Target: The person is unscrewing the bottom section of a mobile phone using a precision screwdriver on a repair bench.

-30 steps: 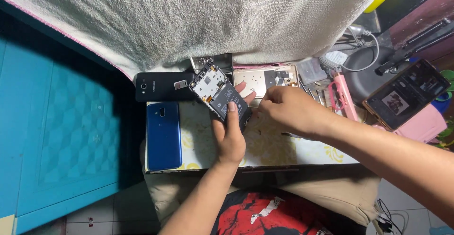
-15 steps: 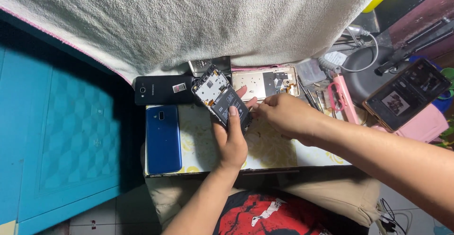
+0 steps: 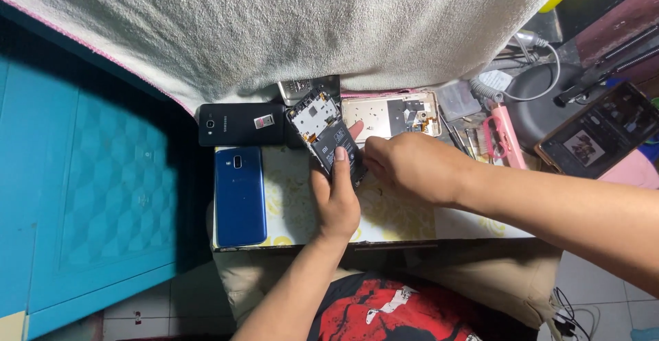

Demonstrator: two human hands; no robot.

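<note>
At the centre of the frame, an opened phone (image 3: pixel 328 138) is sitting in the left hand (image 3: pixel 336 200), with the right hand (image 3: pixel 412 166) touching its right edge. Two closed phones (image 3: pixel 240 193) are lying left of it on the work board (image 3: pixel 398 221). A phone frame (image 3: pixel 391 114) is lying just right, behind the right hand.

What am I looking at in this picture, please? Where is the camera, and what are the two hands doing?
The camera sits on a person's head and looks down at a small table. The left hand holds an opened phone with its back cover off, thumb pressed on it. The right hand touches the same phone with its fingers. On the table lie a blue phone, a black phone, a gold phone frame and pink tweezers. A white towel hangs above.
</note>
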